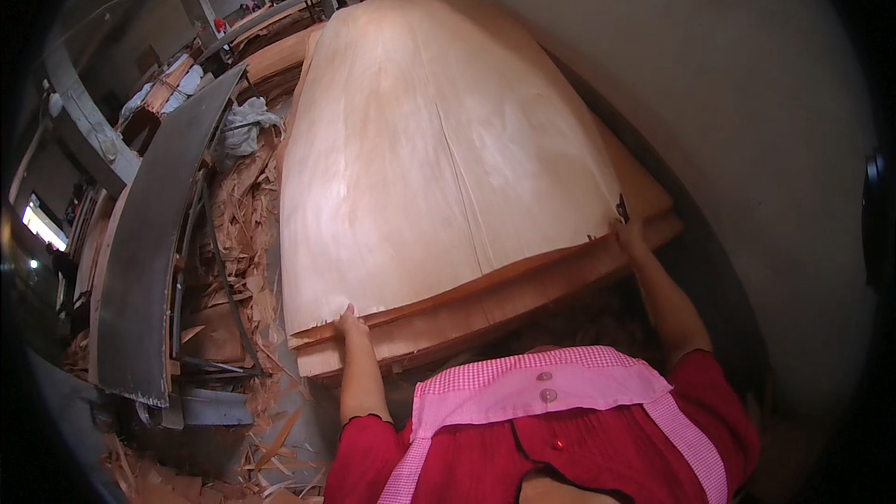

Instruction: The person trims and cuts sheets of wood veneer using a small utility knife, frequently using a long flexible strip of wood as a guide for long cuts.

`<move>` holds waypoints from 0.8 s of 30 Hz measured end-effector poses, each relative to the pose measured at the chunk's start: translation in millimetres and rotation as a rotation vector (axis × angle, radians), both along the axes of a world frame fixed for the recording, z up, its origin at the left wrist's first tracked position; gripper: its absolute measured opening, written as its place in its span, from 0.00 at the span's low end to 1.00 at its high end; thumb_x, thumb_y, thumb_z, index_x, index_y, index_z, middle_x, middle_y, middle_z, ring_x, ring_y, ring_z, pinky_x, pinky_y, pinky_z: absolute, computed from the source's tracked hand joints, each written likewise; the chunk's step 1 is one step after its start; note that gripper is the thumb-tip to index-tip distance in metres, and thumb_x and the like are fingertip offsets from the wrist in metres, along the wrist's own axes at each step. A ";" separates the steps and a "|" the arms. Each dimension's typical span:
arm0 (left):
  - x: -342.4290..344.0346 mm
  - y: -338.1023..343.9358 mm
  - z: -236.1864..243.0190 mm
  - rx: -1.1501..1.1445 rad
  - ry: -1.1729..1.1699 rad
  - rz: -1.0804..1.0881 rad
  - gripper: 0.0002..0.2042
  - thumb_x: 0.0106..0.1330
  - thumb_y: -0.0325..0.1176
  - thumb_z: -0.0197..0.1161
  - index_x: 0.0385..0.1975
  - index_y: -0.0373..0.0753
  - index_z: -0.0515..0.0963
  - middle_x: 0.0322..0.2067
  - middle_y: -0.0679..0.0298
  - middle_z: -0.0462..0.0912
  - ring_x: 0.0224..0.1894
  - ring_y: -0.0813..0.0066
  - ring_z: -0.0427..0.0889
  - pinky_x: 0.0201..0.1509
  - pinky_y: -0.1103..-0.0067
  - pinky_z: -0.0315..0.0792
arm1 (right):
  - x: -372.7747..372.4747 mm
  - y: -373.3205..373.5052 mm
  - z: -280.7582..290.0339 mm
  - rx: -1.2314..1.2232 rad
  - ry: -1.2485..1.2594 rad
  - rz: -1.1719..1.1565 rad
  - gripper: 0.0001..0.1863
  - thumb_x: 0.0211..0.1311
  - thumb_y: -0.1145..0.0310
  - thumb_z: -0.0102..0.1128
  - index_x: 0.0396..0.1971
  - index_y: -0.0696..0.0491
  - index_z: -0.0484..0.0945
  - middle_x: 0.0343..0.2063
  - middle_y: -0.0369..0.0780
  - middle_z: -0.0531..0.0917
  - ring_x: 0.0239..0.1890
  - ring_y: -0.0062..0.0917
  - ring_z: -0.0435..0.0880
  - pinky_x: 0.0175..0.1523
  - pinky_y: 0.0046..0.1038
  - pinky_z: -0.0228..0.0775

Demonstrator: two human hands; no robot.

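While stacked, veneer sheet (439, 159) under both hands.

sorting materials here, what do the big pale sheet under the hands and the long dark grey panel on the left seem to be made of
Big pale sheet: thin wood veneer, unfinished, judging by grain lines, a lengthwise split and matching layers stacked beneath. Long dark grey panel: probably metal, matte and smooth, though the look leaves it open.

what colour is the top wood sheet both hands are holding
Pale tan with a pinkish tint, lighter than the orange-brown stack beneath; the top sheet shows best in the head view.
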State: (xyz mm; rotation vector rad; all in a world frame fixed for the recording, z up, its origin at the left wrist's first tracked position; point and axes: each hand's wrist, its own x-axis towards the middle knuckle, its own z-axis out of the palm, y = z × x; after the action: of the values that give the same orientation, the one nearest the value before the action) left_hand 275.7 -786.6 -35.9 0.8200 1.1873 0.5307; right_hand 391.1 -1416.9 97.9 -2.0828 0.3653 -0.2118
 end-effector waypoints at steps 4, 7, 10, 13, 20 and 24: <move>-1.5 6.5 -34.8 -0.064 0.003 -0.022 0.17 0.51 0.28 0.61 0.41 0.38 0.68 0.37 0.61 0.74 0.38 0.66 0.74 0.30 0.72 0.66 | 26.3 -10.3 -25.8 -0.222 -0.045 0.037 0.19 0.50 0.64 0.55 0.37 0.64 0.72 0.24 0.50 0.79 0.28 0.35 0.79 0.33 0.33 0.68; -9.6 2.5 -29.2 -0.188 -0.362 0.153 0.20 0.56 0.38 0.58 0.46 0.36 0.68 0.40 0.61 0.74 0.41 0.66 0.73 0.42 0.73 0.68 | 17.9 -14.8 -48.2 -0.125 0.088 -0.025 0.22 0.51 0.61 0.55 0.41 0.63 0.72 0.30 0.51 0.79 0.33 0.34 0.78 0.37 0.32 0.68; -19.7 -20.2 -14.3 -0.253 -0.347 0.183 0.23 0.58 0.44 0.54 0.49 0.35 0.66 0.48 0.57 0.70 0.50 0.61 0.68 0.53 0.67 0.62 | 11.5 -36.3 -65.5 -0.188 0.161 0.013 0.24 0.52 0.59 0.56 0.43 0.62 0.71 0.34 0.51 0.78 0.36 0.34 0.77 0.41 0.32 0.67; -22.8 -41.6 -9.6 -0.256 -0.147 0.213 0.24 0.58 0.42 0.56 0.50 0.33 0.65 0.49 0.55 0.70 0.50 0.57 0.69 0.53 0.64 0.64 | 8.8 -91.7 -134.8 -0.214 0.158 0.020 0.25 0.52 0.57 0.56 0.45 0.60 0.70 0.37 0.50 0.78 0.38 0.33 0.76 0.43 0.32 0.67; -43.2 -61.8 2.9 -0.191 -0.271 0.197 0.23 0.61 0.41 0.52 0.50 0.30 0.62 0.50 0.55 0.68 0.50 0.57 0.68 0.54 0.64 0.64 | 3.0 -106.4 -149.9 -0.153 0.169 -0.007 0.26 0.56 0.53 0.50 0.49 0.58 0.68 0.43 0.50 0.74 0.44 0.35 0.75 0.46 0.31 0.66; 22.8 -66.1 -16.8 -0.115 -0.138 0.135 0.24 0.61 0.43 0.52 0.51 0.32 0.63 0.50 0.56 0.68 0.50 0.58 0.69 0.52 0.66 0.65 | 72.8 -105.7 -121.3 -0.660 0.069 0.083 0.26 0.56 0.50 0.47 0.46 0.56 0.69 0.43 0.52 0.74 0.46 0.44 0.72 0.50 0.37 0.64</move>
State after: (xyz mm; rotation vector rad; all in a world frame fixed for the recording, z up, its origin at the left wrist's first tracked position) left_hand 298.5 -852.7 -52.7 0.5984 1.1392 0.6140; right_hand 463.9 -1522.5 -23.4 -2.7548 0.2684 -0.2320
